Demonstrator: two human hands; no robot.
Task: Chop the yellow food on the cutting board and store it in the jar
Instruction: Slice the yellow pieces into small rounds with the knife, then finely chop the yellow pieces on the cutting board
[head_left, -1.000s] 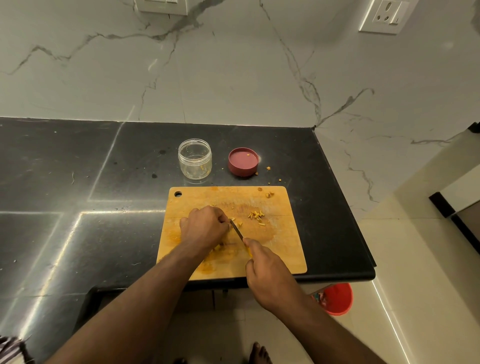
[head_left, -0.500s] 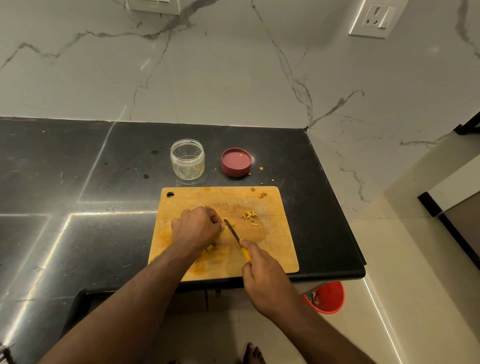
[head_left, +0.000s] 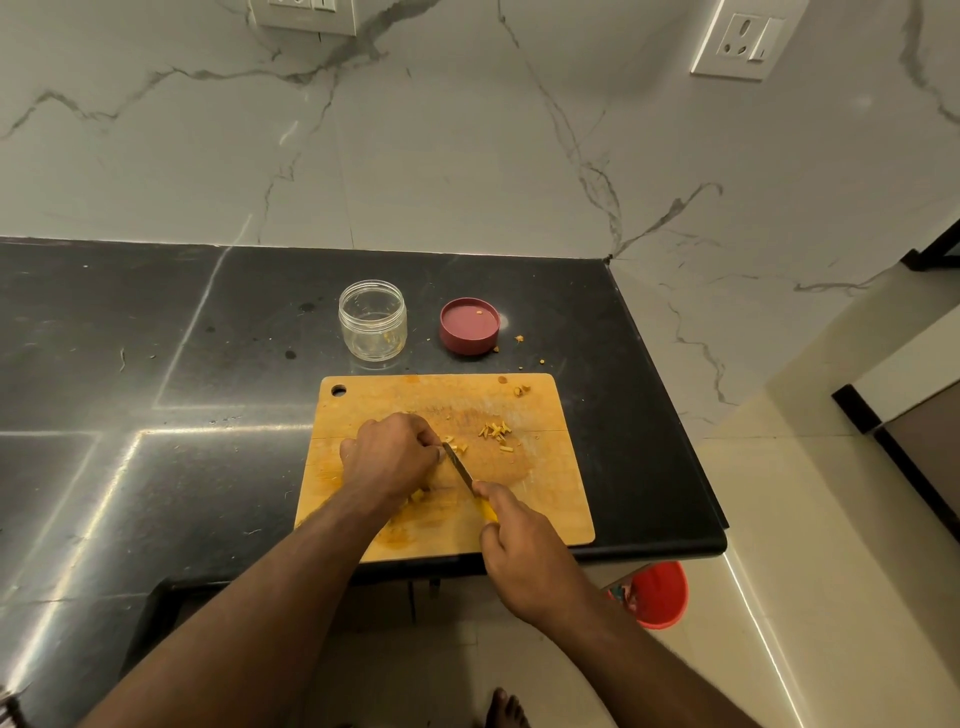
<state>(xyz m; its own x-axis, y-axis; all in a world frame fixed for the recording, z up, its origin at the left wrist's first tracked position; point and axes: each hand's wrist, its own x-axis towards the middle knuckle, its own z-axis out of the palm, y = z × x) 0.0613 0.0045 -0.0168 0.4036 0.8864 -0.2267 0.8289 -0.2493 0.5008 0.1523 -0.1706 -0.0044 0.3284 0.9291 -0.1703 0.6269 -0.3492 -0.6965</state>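
Note:
A wooden cutting board lies at the counter's front edge. Small chopped yellow pieces sit on its middle, a few more near its far right corner. My left hand is curled over yellow food on the board, and the food under it is mostly hidden. My right hand grips a knife by its yellow handle, the blade tip next to my left fingers. The clear jar stands open behind the board, with a few yellow bits inside. Its red lid lies upturned to the right.
The black counter ends at the right, just past the board. A red bucket stands on the floor below that edge. Yellow crumbs lie near the lid. A marble wall with sockets rises behind.
The knife blade has stayed beside my left fingers with small chopping motion. The camera view has shifted slightly; jar and lid have not moved.

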